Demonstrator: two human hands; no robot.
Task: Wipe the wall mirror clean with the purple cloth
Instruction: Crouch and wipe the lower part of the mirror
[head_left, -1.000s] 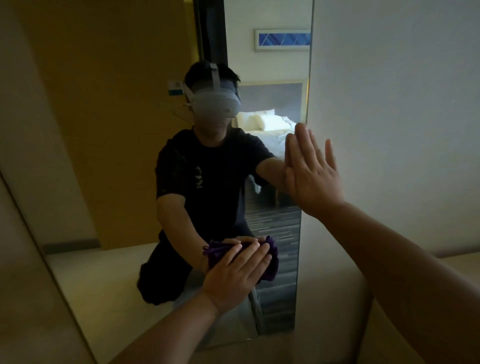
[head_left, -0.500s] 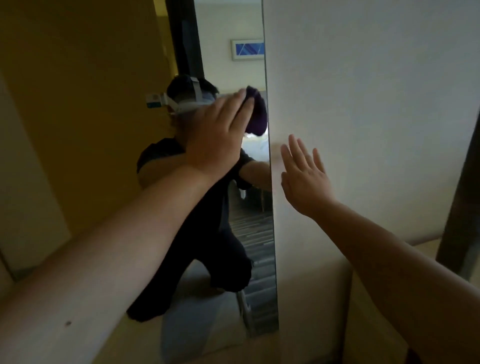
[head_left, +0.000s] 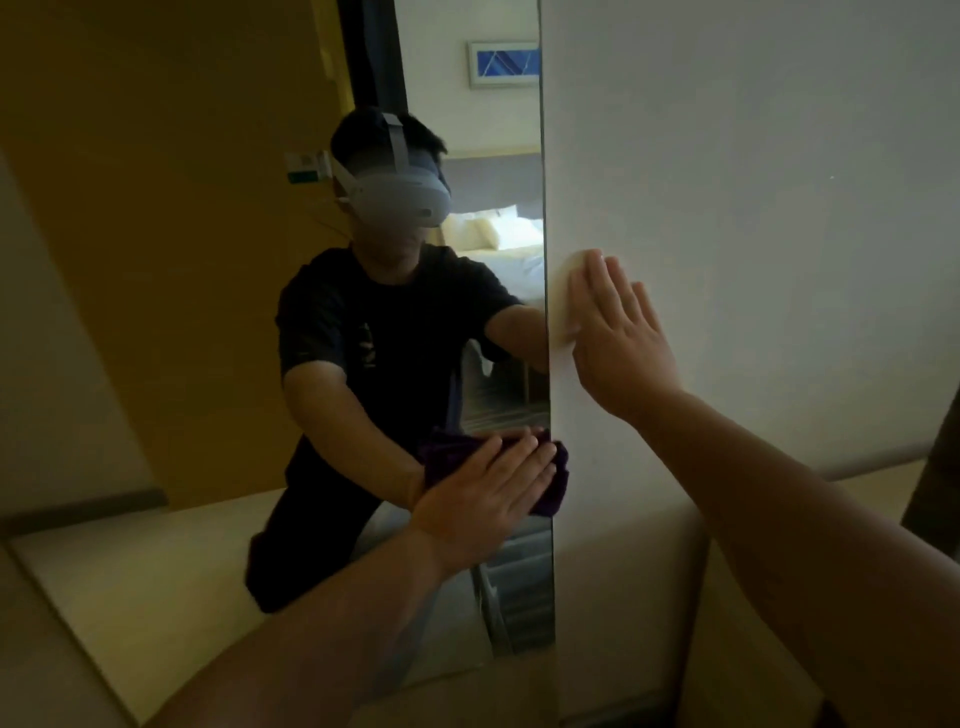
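The tall wall mirror (head_left: 208, 260) fills the left and centre of the view, and its right edge meets a pale wall. My left hand (head_left: 483, 499) presses the purple cloth (head_left: 553, 491) flat against the lower part of the glass, close to that right edge. Most of the cloth is hidden under my palm and fingers. My right hand (head_left: 618, 338) lies flat with fingers spread on the wall just right of the mirror, higher than the cloth. The glass reflects a kneeling person in a dark shirt with a headset.
The pale wall (head_left: 753, 208) runs along the right of the mirror. A dark vertical edge (head_left: 935, 467) stands at the far right. The reflection shows a yellow-brown door, a bed with white pillows and a blue framed picture. Pale floor lies below.
My left hand has swept the cloth down from head height to the lower part of the mirror. My right hand has stayed flat on the wall beside the mirror's edge.
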